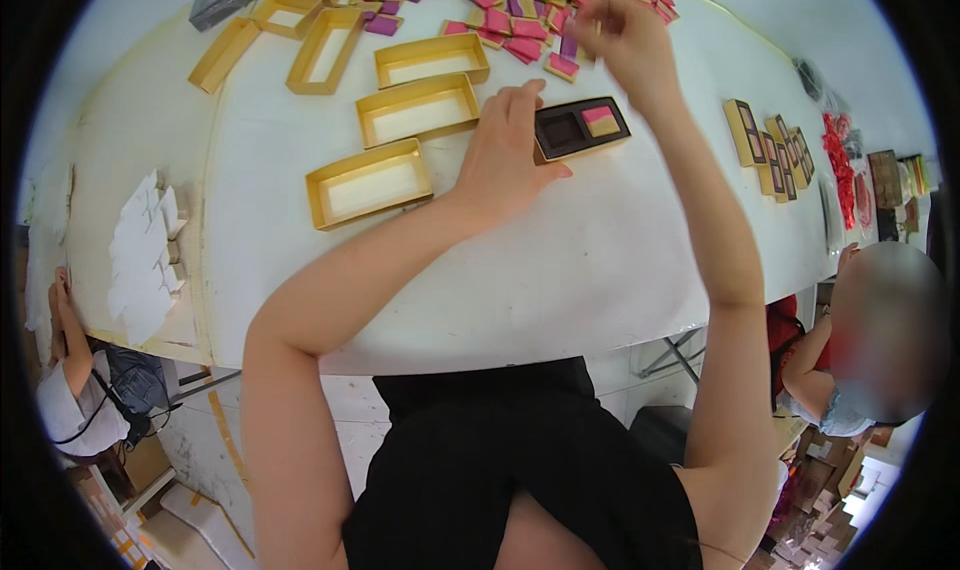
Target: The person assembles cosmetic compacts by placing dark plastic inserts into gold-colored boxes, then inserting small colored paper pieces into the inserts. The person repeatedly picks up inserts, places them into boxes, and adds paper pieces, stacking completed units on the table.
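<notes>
Your L grip [503, 150] is closed on the L end of the gold box [585, 154], thumb along the near wall, fingers over the far one; the box sits on the counter [560, 280], just L of your R forearm [690, 180]. Its black insert [558, 130] has one pink-and-gold piece [601, 121] in the R well; the L well looks bare. Your R grip [625, 50] is over the near edge of the pile of pink, purple & gold pieces [500, 0], fingers bent but blurred, so can't tell if it's got anything. Box prob. light, stiff-ish card: walls could dent if squeezed mid-side, so hold it by the ends/corners, fingertips clear of the wells. Pieces look small & flat, maybe slick if wrapped; pinch by the edges, don't press the faces. FYI a loose pink piece [562, 67] lies just beyond the box. Watch your L side: open gold trays [370, 210] are close by your L hand & forearm, easy to nudge. Boxes w/ dark inserts [744, 135] are grouped well off to the R, past your forearm; white card pieces [143, 250] far L, outta the way. Co-worker's arm [812, 365] near the counter's R edge, so mind your elbow.
</notes>
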Available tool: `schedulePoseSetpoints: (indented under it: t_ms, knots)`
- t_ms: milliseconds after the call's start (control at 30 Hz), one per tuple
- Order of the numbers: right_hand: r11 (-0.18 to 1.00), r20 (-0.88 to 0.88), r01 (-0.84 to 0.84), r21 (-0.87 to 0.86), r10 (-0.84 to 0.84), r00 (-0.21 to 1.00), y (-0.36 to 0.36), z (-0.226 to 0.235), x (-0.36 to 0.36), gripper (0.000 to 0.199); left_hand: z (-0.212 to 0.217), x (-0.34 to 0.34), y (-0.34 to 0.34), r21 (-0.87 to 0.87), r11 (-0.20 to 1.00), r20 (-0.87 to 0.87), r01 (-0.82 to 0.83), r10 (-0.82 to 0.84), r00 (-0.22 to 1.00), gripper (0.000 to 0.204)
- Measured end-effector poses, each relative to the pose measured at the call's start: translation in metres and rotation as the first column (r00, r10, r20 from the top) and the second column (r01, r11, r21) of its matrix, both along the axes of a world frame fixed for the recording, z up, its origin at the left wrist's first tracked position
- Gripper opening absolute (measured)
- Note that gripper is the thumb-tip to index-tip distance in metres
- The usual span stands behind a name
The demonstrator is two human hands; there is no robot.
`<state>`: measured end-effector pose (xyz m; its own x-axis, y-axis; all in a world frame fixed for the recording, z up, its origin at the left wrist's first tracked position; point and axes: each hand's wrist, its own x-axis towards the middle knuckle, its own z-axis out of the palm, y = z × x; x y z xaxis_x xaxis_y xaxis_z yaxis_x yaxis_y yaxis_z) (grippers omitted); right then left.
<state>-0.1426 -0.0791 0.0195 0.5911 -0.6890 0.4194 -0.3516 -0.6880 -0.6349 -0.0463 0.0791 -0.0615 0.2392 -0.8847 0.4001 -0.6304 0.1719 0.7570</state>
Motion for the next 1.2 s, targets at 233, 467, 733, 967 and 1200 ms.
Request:
schedulePoseSetpoints:
  t_ms: [233, 467, 733, 967, 1200]
  knots:
    - [0.984, -0.08, 0.174, -0.04, -0.177, 0.981, 0.085, -0.048, -0.037, 0.015, -0.013, 0.001, -0.006, -0.118, 0.993, 0.063, 0.018, -0.011, 0.998, 0.093]
    - [0.781, -0.417, -0.252, -0.572, -0.012, 0.909, 0.091, -0.055, -0.077, 0.055, -0.012, 0.002, -0.007, -0.099, 0.994, 0.082, 0.055, -0.047, 0.996, 0.088]
    - [0.844, -0.381, -0.099, -0.527, -0.13, 0.916, 0.126, -0.076, -0.052, 0.072, -0.019, 0.006, -0.008, -0.126, 0.992, 0.107, 0.023, -0.009, 0.994, 0.08]
    - [0.925, -0.447, -0.335, -0.178, 0.228, 0.865, 0.067, -0.047, -0.066, 0.061, -0.016, 0.004, -0.009, -0.184, 0.983, 0.095, 0.023, -0.005, 0.995, 0.092]
    - [0.885, -0.544, -0.085, -0.459, -0.204, 0.814, 0.027, -0.068, -0.144, 0.057, 0.061, 0.054, 0.037, 0.018, 0.986, 0.217, 0.168, -0.167, 0.962, 0.07]
